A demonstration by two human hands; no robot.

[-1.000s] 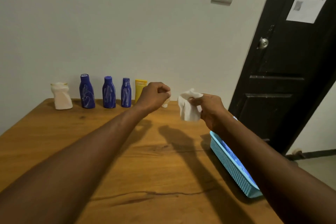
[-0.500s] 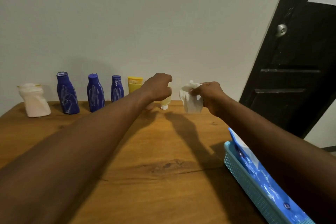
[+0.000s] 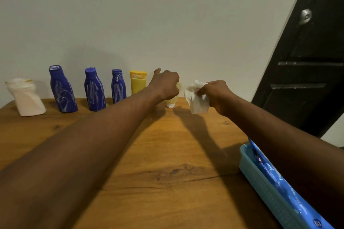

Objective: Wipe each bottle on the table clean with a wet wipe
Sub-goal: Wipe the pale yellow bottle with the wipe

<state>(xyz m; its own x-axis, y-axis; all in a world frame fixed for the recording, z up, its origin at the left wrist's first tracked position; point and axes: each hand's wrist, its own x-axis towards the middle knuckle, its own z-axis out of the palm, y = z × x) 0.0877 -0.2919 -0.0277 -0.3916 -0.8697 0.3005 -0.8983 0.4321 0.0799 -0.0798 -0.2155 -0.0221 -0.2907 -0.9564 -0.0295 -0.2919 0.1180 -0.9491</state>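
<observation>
Six bottles [image 3: 94, 92] upright along wall; wipe [image 3: 196, 99] crumpled.

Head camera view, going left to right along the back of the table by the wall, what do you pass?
White bottle → tall blue bottle → second blue bottle → small blue bottle → yellow tube → left hand → wet wipe → right hand.

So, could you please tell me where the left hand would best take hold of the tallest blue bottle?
Probably around the narrower upper body of the tallest blue bottle, below its cap, coming from the front. It stands upright against the wall, flaring towards its base, with the white bottle and another blue bottle on either side, so the front is the open approach.
</observation>
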